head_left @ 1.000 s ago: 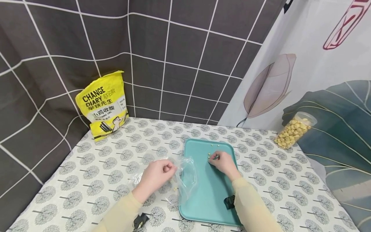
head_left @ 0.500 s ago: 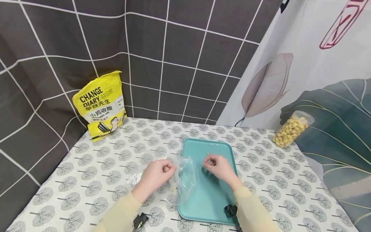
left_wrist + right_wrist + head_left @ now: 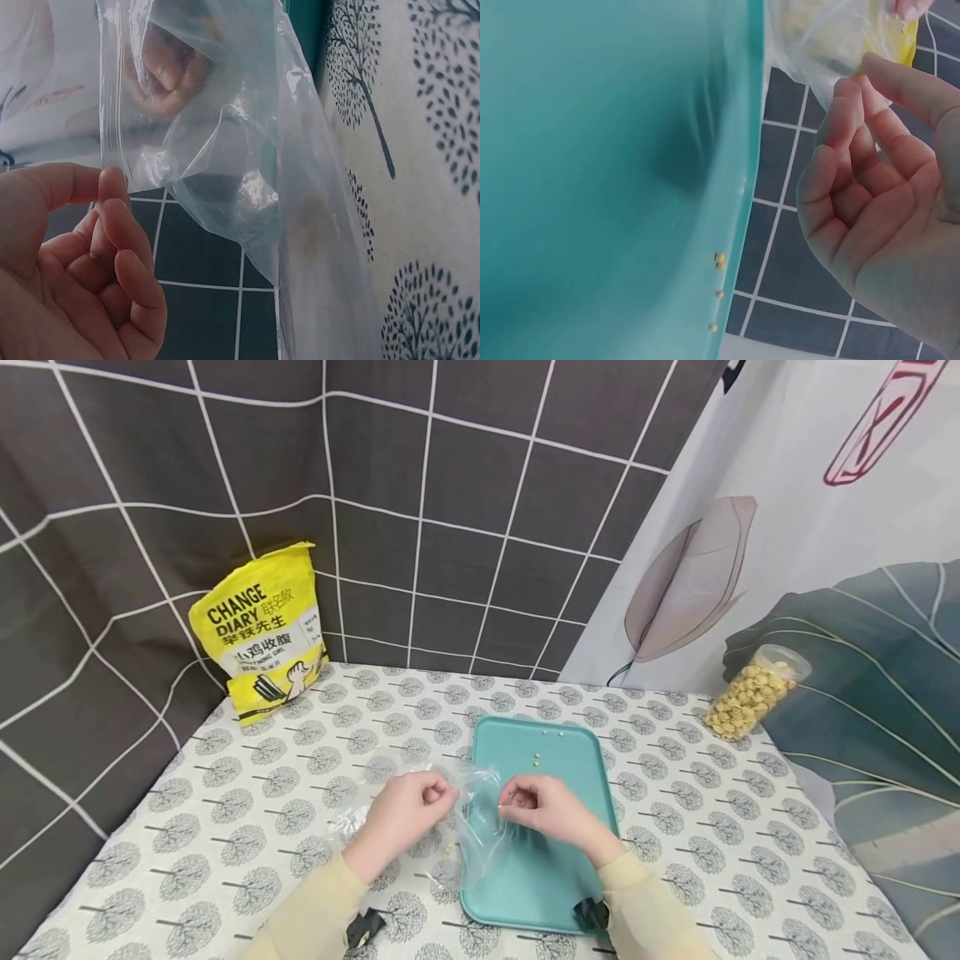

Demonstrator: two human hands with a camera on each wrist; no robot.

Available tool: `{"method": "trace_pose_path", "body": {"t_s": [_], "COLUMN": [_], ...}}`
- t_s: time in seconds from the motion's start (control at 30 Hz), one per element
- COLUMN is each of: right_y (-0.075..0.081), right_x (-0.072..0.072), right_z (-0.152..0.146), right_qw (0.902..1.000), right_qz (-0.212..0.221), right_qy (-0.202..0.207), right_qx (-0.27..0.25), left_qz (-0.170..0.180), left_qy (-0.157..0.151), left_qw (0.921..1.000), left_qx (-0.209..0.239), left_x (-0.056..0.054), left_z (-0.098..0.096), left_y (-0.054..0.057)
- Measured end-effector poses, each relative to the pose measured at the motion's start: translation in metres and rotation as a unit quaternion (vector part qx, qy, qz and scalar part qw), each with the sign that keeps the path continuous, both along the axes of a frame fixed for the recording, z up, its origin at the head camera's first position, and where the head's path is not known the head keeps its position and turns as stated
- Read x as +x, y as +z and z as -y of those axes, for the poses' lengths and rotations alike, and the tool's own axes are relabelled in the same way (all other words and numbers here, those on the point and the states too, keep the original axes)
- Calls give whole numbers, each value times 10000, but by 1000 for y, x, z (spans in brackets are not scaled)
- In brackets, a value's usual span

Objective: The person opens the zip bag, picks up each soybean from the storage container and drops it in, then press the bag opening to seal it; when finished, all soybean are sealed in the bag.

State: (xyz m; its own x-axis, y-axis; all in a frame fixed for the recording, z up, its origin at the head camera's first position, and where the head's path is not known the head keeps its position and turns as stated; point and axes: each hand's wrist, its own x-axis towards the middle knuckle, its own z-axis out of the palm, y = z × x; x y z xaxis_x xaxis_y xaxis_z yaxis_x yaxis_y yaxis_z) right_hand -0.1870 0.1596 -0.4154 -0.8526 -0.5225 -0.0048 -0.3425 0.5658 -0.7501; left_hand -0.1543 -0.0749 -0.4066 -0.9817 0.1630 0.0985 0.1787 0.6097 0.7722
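My left hand (image 3: 411, 802) pinches the edge of a clear zip-lock bag (image 3: 225, 150) by its zip strip; the bag overlaps the left side of a teal tray (image 3: 536, 893). A few small yellow beans (image 3: 450, 848) show through the plastic low in the bag. My right hand (image 3: 547, 810) is at the bag's mouth, thumb and index fingertip pinched together on a small yellow bean that they mostly hide. Several more soybean-like beans (image 3: 720, 257) lie on the tray near its far end, beyond my right hand.
A yellow snack pouch (image 3: 262, 635) stands at the back left against the dark checked curtain (image 3: 375, 568). At the far right, a clear jar of popcorn-like yellow pieces (image 3: 753, 693) stands near the light curtain. A tree-print cloth (image 3: 262, 827) covers the table.
My right hand has moved left and nearer from the beans at the tray's far end to the bag's mouth. My left hand has kept its hold on the bag.
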Motion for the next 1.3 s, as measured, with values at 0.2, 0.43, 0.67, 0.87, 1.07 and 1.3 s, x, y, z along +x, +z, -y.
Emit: {"method": "trace_pose_path", "body": {"t_s": [0.2,0.43,0.67,0.87,1.07,1.3], "right_y": [0,-2,-6,-9,-12,-16], "right_x": [0,-2,-6,-14,-27,-37], "right_z": [4,1,-8,-18,-26,-31], "right_qw": [9999,9992,9972,9930,9839,9700], "right_qz": [-93,-65,-203,-339,-313,-107], "right_qy": [81,-249,-638,-1126,-1758,-2415], "right_qx": [-113,-316,-341,-142,62,260], "left_qz": [-11,110,-4,-2,32,11], "left_qy": [13,97,179,206,272,149], "left_qw": [10000,9998,9996,9998,9996,9999], "left_qx": [-24,125,218,61,89,82], "left_x": [-2,-4,-8,-9,-9,-9], "left_z": [1,2,1,1,2,1], "left_y": [0,3,6,6,5,5]}}
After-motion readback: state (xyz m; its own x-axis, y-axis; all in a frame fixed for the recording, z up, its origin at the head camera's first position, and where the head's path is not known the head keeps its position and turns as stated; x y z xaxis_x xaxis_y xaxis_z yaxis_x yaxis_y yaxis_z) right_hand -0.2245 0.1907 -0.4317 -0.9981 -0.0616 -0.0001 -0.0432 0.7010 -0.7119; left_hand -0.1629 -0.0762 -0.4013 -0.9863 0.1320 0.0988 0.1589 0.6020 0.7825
